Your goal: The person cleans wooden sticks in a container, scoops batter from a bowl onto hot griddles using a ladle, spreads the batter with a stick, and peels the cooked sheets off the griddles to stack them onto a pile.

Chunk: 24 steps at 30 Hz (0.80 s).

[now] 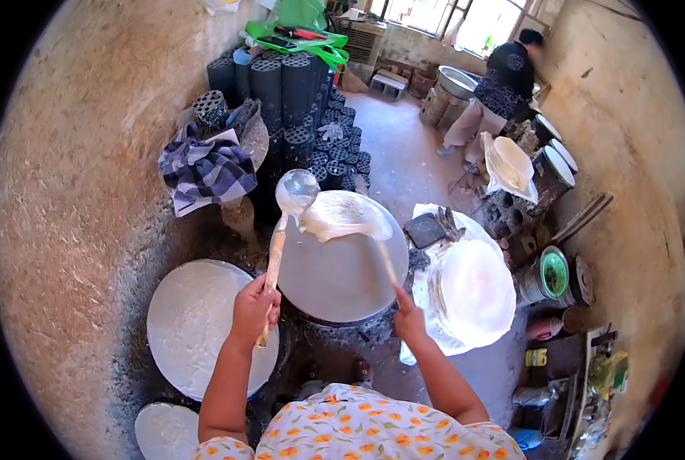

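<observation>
My left hand (255, 310) is wrapped round the wooden handle of a ladle (297, 190), whose shiny round metal bowl hangs over the far left edge of a round griddle (331, 277). Fingers closed, my right hand (409, 316) grips a thin wooden-handled spreader (388, 265). The spreader's far end meets a pale, wet-looking patch of batter (336, 215) on the far part of the griddle. To the left is a large round tub of white batter (200, 330). On the right, a stack of thin round pancakes (478, 291) lies on a white sheet.
Honeycomb coal briquettes (281, 92) are piled beyond the griddle. A checked cloth (204, 170) lies at left. Another person (503, 84) bends near the far right wall, by a metal basin (457, 80). A green-lined bucket (553, 272) and a cluttered shelf (588, 383) stand at right.
</observation>
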Motion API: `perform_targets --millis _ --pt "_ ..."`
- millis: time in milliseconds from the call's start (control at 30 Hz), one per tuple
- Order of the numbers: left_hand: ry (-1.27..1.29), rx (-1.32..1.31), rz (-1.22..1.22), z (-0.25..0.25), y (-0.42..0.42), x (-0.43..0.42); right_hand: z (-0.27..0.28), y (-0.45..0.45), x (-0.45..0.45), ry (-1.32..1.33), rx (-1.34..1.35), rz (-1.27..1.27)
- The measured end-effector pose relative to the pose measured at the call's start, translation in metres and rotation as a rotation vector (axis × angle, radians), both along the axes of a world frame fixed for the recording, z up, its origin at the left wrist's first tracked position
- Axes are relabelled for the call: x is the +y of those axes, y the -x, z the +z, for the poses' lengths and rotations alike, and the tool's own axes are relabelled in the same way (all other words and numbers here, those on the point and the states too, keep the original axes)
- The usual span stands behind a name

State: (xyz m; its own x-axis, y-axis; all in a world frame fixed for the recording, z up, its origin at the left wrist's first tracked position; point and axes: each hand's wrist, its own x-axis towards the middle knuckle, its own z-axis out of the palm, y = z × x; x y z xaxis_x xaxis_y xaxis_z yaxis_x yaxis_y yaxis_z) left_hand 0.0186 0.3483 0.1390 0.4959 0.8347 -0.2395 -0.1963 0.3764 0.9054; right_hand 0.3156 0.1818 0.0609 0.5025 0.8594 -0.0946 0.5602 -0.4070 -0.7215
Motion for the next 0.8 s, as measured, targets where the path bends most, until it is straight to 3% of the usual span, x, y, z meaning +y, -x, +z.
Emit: perform_targets --millis 33,67,133,167,200,300,333,400,533,600,733,800 --pt "0.074 -0.036 -0.018 0.000 0.003 0.002 -0.005 -0.007 0.003 -0.229 -0.077 -0.081" --pt "0.075 -0.035 -0.015 0.000 0.007 0.003 -0.011 -0.011 0.009 -0.228 -0.076 -0.078" --pt "0.357 -0.742 -0.101 0.003 0.014 0.004 0.001 -0.006 0.035 -0.013 0.082 0.044" --pt "0.312 -0.766 -0.044 0.007 0.010 0.000 0.018 0.008 0.040 0.089 0.119 0.073" --pt "0.311 -0.762 -0.042 0.011 0.008 -0.003 0.015 0.015 0.040 0.089 0.123 0.074" --pt "0.104 -0.350 0.062 0.015 0.006 -0.005 0.023 0.033 0.020 0.156 0.081 0.249" --pt "0.103 -0.351 0.066 0.014 0.006 -0.005 0.019 0.033 0.009 0.156 0.080 0.254" --pt "0.037 -0.152 0.064 0.010 0.004 -0.009 0.012 0.026 -0.017 0.016 0.086 0.345" --pt "0.011 -0.107 0.067 0.009 -0.003 -0.019 0.000 -0.016 -0.006 0.077 0.063 0.261" --pt "0.019 -0.087 0.094 0.012 -0.009 -0.024 0.012 -0.027 0.031 0.050 0.023 0.057" --pt "0.030 -0.076 0.122 0.009 -0.004 -0.030 0.013 -0.028 0.050 -0.047 0.111 0.248" --pt "0.031 -0.032 0.118 0.013 0.006 -0.035 0.041 -0.024 0.027 0.273 0.231 0.370"
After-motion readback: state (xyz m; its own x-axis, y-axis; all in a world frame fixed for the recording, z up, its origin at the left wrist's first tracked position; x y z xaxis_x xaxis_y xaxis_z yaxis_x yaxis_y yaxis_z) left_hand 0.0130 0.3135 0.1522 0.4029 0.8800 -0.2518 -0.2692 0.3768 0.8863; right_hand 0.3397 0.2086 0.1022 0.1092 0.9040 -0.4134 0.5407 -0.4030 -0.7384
